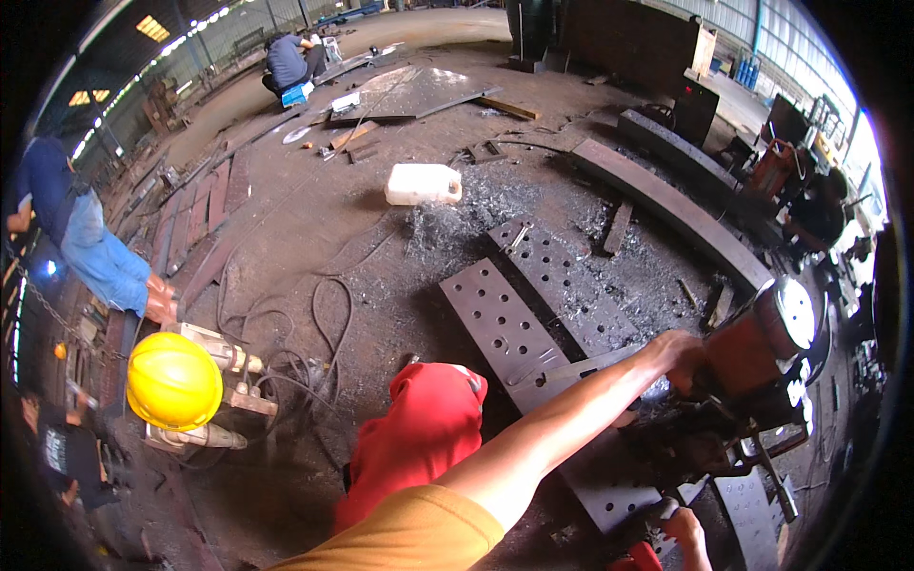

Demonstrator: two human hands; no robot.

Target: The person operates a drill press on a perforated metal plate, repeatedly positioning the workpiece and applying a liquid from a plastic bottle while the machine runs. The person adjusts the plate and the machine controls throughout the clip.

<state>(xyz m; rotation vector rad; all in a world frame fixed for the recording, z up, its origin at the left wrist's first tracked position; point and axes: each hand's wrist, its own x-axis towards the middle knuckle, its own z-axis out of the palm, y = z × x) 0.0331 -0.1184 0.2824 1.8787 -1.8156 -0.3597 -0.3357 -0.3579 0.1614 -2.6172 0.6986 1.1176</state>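
My left arm, in a mustard sleeve, stretches across to a drilling machine (747,352) with a reddish-brown motor body and silver top. My left hand (681,357) is closed against the side of that motor, its fingertips partly hidden. Below the machine lies a steel plate (490,305) with rows of round holes; a second drilled plate (547,257) lies alongside, strewn with metal shavings. At the lower right, near my red-trousered knee, my right hand (683,528) is closed around a small pale object that I cannot make out. A wrench (519,237) rests on the second plate.
A white plastic jug (419,185) stands beside heaped shavings. Long steel beams (666,195) lie at the right. Cables (328,324) loop over the floor near a yellow hard hat (174,381) set on a machine. Other people crouch or stand at left, back and right.
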